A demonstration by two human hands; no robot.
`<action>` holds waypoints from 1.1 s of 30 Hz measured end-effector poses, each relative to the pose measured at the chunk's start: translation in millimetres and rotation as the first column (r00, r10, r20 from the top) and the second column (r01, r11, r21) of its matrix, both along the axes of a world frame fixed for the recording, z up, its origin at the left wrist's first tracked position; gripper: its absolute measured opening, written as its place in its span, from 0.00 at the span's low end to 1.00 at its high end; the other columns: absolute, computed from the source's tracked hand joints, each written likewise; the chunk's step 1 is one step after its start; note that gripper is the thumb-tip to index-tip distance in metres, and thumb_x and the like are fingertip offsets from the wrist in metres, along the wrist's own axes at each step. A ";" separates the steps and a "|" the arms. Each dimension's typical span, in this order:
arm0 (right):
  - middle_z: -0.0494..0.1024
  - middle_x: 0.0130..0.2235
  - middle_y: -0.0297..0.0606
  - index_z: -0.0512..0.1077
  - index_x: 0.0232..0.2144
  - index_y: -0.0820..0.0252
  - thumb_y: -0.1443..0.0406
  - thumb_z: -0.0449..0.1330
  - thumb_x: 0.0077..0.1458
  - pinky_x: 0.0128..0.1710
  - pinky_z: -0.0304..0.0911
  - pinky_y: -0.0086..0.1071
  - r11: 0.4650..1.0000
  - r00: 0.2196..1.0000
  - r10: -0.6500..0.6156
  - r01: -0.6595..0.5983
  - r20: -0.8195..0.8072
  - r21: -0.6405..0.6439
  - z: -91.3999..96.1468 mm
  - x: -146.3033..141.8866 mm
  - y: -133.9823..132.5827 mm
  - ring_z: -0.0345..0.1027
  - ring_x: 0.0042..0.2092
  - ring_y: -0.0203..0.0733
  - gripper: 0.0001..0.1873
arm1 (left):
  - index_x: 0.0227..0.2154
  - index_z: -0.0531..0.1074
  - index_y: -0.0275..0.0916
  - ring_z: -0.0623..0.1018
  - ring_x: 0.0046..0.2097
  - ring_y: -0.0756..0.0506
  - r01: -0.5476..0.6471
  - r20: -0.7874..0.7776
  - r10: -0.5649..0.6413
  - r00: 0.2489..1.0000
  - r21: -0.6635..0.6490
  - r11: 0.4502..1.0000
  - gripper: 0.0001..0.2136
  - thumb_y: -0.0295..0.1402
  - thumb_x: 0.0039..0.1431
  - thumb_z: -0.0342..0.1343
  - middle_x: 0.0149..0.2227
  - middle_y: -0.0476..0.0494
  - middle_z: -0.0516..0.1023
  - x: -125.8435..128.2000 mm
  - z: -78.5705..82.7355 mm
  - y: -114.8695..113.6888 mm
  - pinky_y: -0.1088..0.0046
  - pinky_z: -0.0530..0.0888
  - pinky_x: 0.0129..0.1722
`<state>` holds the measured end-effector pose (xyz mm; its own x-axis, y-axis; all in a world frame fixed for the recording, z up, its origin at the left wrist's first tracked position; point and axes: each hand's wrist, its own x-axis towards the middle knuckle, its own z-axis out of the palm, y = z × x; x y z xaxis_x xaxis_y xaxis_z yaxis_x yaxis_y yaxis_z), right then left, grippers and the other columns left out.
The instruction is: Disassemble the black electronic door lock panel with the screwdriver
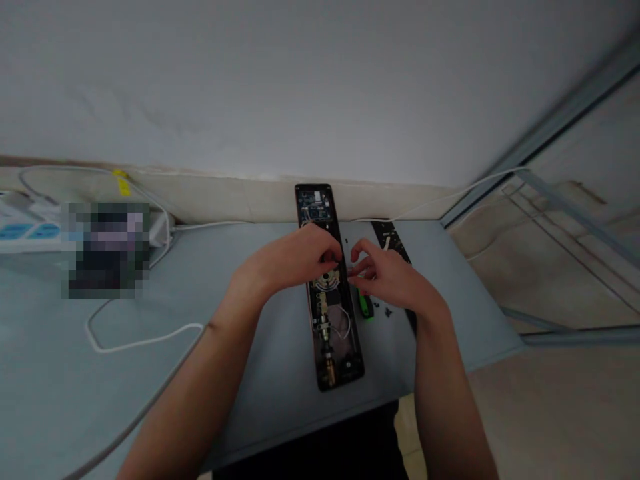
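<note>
A long, narrow black device casing point(341, 347) lies open on the table, its circuit board, wires and metal parts exposed. My left hand point(305, 253) reaches across its middle, with thumb and fingers closed in a pinch just over the inside. Whatever sits between those fingertips is too small to make out. At the casing's right edge is my right hand point(383, 270), its index finger arched and its thumb and another finger close together around something small that I cannot identify. Below that hand lies a green and black screwdriver point(365, 305), partly covered by it.
Small dark screws point(389, 311) are scattered right of the screwdriver. A long black panel point(395, 240) lies partly under my right forearm. White power strips point(30, 233) and a blurred-out object point(107, 250) stand at left. A white cable point(145, 345) loops across the grey table point(200, 393).
</note>
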<state>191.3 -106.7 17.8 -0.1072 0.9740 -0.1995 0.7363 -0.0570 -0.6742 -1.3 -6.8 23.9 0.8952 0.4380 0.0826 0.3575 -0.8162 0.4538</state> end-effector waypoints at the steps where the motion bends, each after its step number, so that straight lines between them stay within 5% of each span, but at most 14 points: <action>1: 0.81 0.37 0.35 0.62 0.42 0.54 0.70 0.61 0.55 0.33 0.65 0.31 1.000 1.000 0.002 -0.002 0.004 0.000 -2.4 -0.2 -6.6 0.76 0.32 0.38 0.15 | 0.39 0.84 0.40 0.81 0.39 0.43 0.013 -0.017 -0.013 1.000 0.010 1.000 0.11 0.23 0.60 0.57 0.36 0.44 0.84 1.6 -1.0 -3.7 0.69 0.74 0.41; 10: 0.78 0.33 0.31 0.62 0.42 0.54 0.70 0.64 0.51 0.32 0.62 0.29 0.997 0.998 0.057 -0.056 0.005 -0.045 -16.7 -3.1 -44.8 0.73 0.32 0.37 0.19 | 0.37 0.85 0.39 0.83 0.35 0.43 0.086 -0.115 -0.086 0.990 -0.002 0.996 0.14 0.20 0.58 0.55 0.33 0.42 0.86 14.8 -3.1 -26.6 0.69 0.74 0.38; 25: 0.75 0.36 0.35 0.61 0.44 0.55 0.72 0.62 0.49 0.31 0.54 0.30 0.998 0.986 -0.055 0.055 0.155 0.004 -41.2 -27.4 -50.9 0.71 0.35 0.41 0.21 | 0.36 0.85 0.38 0.81 0.33 0.46 0.077 -0.188 -0.075 0.979 0.001 0.997 0.14 0.20 0.57 0.56 0.31 0.44 0.85 14.5 -3.7 -23.8 0.73 0.71 0.35; 33: 0.76 0.35 0.32 0.62 0.40 0.54 0.71 0.64 0.50 0.32 0.57 0.29 0.999 0.996 0.019 -0.021 0.086 0.026 -26.6 -17.3 -49.7 0.71 0.33 0.38 0.18 | 0.33 0.85 0.40 0.77 0.29 0.48 0.042 -0.160 -0.047 0.986 -0.031 0.999 0.13 0.20 0.57 0.56 0.28 0.49 0.82 3.0 -1.9 -14.2 0.74 0.66 0.31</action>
<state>174.0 -156.5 -8.8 -0.1104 0.9771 -0.1821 0.7922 -0.0242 -0.6098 1.7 -20.9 22.1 0.9145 0.3975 -0.0751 0.3911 -0.8211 0.4157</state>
